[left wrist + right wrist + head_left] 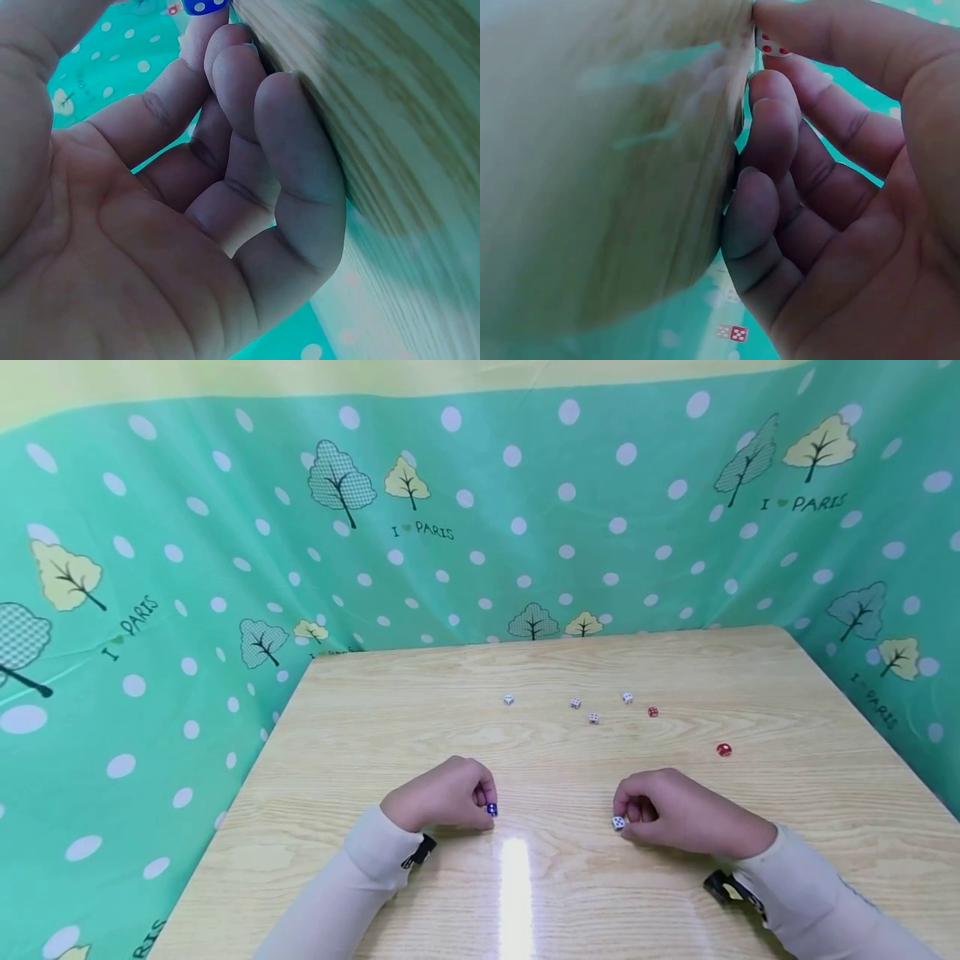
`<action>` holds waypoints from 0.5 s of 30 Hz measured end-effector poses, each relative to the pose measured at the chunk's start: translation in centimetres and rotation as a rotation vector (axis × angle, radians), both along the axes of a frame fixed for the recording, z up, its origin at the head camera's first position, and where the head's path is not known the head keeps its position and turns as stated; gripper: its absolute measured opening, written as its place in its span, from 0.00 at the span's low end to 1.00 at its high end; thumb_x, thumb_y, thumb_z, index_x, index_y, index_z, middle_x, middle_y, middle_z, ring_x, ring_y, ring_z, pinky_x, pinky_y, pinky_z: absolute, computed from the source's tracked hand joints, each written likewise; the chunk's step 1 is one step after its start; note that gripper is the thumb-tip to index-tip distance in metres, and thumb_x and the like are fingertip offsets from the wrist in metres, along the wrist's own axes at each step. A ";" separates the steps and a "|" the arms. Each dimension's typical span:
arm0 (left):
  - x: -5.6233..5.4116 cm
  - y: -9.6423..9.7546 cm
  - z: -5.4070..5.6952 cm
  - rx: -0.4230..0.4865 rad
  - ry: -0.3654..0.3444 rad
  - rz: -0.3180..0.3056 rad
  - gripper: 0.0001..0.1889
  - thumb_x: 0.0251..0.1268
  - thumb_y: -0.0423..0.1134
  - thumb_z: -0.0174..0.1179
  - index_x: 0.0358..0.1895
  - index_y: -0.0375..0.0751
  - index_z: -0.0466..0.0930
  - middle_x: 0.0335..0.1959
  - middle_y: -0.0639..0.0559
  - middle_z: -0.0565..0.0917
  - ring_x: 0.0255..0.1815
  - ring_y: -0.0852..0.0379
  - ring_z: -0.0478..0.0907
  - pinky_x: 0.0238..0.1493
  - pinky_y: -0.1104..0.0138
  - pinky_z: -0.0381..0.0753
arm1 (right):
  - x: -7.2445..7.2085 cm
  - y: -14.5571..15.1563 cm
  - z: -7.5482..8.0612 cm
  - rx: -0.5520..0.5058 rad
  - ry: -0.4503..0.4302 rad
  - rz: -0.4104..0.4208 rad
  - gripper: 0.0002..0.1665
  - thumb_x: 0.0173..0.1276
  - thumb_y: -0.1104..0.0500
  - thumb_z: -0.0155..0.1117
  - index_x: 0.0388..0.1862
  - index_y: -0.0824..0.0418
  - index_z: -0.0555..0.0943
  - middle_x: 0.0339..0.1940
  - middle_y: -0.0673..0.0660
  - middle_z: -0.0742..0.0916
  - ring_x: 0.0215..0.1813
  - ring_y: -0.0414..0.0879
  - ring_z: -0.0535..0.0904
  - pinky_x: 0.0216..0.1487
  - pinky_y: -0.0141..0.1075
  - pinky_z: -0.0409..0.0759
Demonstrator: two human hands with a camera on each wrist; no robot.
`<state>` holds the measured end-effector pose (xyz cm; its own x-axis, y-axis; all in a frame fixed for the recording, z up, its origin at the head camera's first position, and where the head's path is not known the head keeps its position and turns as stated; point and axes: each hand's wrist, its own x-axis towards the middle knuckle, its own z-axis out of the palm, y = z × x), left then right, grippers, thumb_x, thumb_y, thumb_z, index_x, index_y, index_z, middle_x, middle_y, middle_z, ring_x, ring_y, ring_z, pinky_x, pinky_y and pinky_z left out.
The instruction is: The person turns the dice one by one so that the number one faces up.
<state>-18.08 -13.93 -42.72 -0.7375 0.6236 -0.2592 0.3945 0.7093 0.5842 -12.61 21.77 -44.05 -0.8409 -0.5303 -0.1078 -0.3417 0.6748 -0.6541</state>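
Observation:
Near the middle of the table, my left hand pinches a blue die with white dots between thumb and index finger. In the left wrist view only part of that blue die shows at the top edge, and the other fingers curl loosely beside the tabletop. My right hand pinches a white die low over the table, to the right of the left hand. The right wrist view shows red dots on a face of it, partly hidden by the thumb. Whether either die touches the table, I cannot tell.
Several white dice lie scattered on the wooden table beyond the hands. A red die sits right of them, and another red die lies nearer the right hand. A green dotted curtain surrounds the table's back and sides.

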 end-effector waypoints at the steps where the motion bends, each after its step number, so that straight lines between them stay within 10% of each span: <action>1: 0.0 0.0 0.0 -0.002 0.003 0.000 0.09 0.51 0.37 0.77 0.29 0.50 0.84 0.25 0.59 0.82 0.26 0.65 0.74 0.33 0.70 0.77 | 0.0 0.0 0.0 0.006 0.006 0.003 0.10 0.64 0.58 0.76 0.38 0.44 0.83 0.28 0.41 0.82 0.32 0.35 0.77 0.34 0.30 0.78; 15: 0.1 0.0 0.0 -0.001 0.008 0.005 0.09 0.51 0.36 0.77 0.29 0.50 0.84 0.25 0.59 0.82 0.27 0.65 0.74 0.33 0.71 0.77 | 1.7 -2.0 0.8 0.161 0.221 0.001 0.10 0.63 0.55 0.75 0.41 0.44 0.83 0.32 0.40 0.77 0.30 0.33 0.71 0.33 0.28 0.73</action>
<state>-18.03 -13.89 -42.68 -0.7424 0.6198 -0.2543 0.3956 0.7119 0.5803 -10.91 19.76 -43.26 -0.8531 -0.5217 -0.0050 -0.4645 0.7638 -0.4481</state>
